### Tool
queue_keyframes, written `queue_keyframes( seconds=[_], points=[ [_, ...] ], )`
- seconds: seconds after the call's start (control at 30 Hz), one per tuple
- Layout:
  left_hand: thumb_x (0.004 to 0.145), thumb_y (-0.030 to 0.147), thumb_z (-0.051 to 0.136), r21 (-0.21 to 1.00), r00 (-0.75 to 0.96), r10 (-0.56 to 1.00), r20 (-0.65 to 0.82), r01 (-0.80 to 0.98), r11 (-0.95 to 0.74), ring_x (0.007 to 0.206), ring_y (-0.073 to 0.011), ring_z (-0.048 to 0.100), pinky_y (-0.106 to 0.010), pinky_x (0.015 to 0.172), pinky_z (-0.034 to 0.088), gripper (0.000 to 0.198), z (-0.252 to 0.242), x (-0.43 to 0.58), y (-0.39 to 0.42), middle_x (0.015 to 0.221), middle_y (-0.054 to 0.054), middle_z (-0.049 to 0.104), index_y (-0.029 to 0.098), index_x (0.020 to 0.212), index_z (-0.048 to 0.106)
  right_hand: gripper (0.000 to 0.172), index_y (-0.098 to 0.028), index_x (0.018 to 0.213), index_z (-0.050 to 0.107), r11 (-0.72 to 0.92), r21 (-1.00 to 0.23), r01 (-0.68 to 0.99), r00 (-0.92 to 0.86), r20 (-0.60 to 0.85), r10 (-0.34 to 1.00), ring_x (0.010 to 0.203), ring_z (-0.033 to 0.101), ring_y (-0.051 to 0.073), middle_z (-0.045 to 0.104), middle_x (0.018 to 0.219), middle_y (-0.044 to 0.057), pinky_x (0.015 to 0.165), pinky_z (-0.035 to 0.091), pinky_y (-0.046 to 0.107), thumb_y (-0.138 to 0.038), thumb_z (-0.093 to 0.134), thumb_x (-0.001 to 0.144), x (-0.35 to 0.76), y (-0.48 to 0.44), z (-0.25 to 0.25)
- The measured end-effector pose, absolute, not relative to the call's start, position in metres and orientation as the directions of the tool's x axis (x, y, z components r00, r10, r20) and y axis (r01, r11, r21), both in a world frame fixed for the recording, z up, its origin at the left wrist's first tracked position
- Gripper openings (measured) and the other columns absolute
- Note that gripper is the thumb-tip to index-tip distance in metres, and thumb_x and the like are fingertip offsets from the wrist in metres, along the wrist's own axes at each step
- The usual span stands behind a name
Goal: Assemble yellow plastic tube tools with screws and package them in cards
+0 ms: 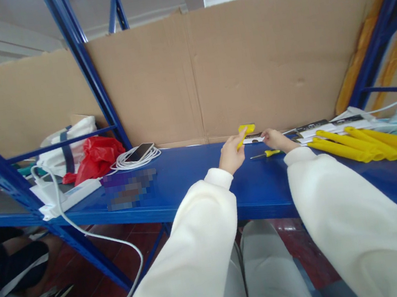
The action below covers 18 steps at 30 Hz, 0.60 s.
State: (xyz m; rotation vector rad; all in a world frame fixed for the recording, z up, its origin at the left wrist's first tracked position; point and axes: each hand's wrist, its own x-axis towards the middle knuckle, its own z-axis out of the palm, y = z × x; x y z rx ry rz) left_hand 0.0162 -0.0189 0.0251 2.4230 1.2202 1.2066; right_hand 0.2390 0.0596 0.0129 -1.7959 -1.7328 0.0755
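Observation:
My left hand [231, 155] is closed around the handle of a yellow flat-headed tool [247, 128], its wide head pointing up and away over the blue shelf. Just to the right, the fingers of my right hand [276, 139] are bent together at the right end of a thin black-and-white package [253, 138]. That package lies flat at the back of the shelf, between both hands. A small screwdriver with a yellow handle [272, 153] rests below it, close to my right wrist, its shaft pointing left.
Several yellow tubes [367, 144] lie at right, before more black-and-white packages [325, 127]. A cardboard sheet [245, 65] backs the blue shelf [188, 180]. At left are a coiled white cable [125, 164], phone [141, 152], red bag [98, 157] and power strip [74, 196]. Another person sits far left.

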Motion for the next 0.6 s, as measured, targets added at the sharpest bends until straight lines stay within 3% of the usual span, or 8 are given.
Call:
queue_keyframes(
  seconds=[0.1,0.2,0.37,0.6],
  points=[
    [0.092,0.007,0.054,0.798,0.206,0.863,0.46,0.331,-0.504,0.086,-0.0158,0.07,-0.026,0.073,0.058,0.069,0.025,0.019,-0.015,0.128,-0.009,0.069,0.029,0.156,0.042,0.024,-0.014,0.099,0.067,0.189,-0.661,0.726,0.141,0.412,0.9,0.082,0.068,0.018,0.072,0.089,0.008,0.084,0.055,0.032,-0.004,0.062,0.078,0.227,0.059,0.019],
    [0.087,0.005,0.059,0.971,0.218,0.954,0.205,0.08,-0.227,0.06,-0.0089,0.063,-0.02,0.054,0.051,0.075,0.025,0.018,-0.014,0.115,-0.007,0.072,0.027,0.156,0.041,0.017,-0.018,0.092,0.063,0.306,-0.813,0.496,0.084,0.396,0.914,0.074,0.065,0.015,0.069,0.082,0.004,0.076,0.056,0.031,-0.009,0.069,0.078,0.212,0.052,0.024],
    [0.084,0.001,0.061,0.992,0.349,0.933,-0.086,-0.059,0.114,0.051,-0.008,0.059,-0.017,0.046,0.044,0.079,0.026,0.014,-0.017,0.094,-0.005,0.073,0.026,0.156,0.04,0.015,-0.02,0.084,0.061,0.375,-0.864,0.337,-0.043,0.384,0.922,0.075,0.063,0.015,0.067,0.078,0.001,0.076,0.055,0.031,-0.011,0.071,0.076,0.189,0.038,0.022],
    [0.088,-0.001,0.053,0.964,0.485,0.855,-0.182,-0.085,0.254,0.049,-0.0083,0.059,-0.016,0.046,0.042,0.078,0.025,0.008,-0.012,0.083,-0.001,0.068,0.029,0.158,0.033,0.018,-0.02,0.078,0.059,0.366,-0.876,0.314,-0.018,0.38,0.925,0.08,0.064,0.015,0.066,0.077,0.001,0.087,0.055,0.035,-0.006,0.068,0.073,0.177,0.036,0.011]
  ],
)
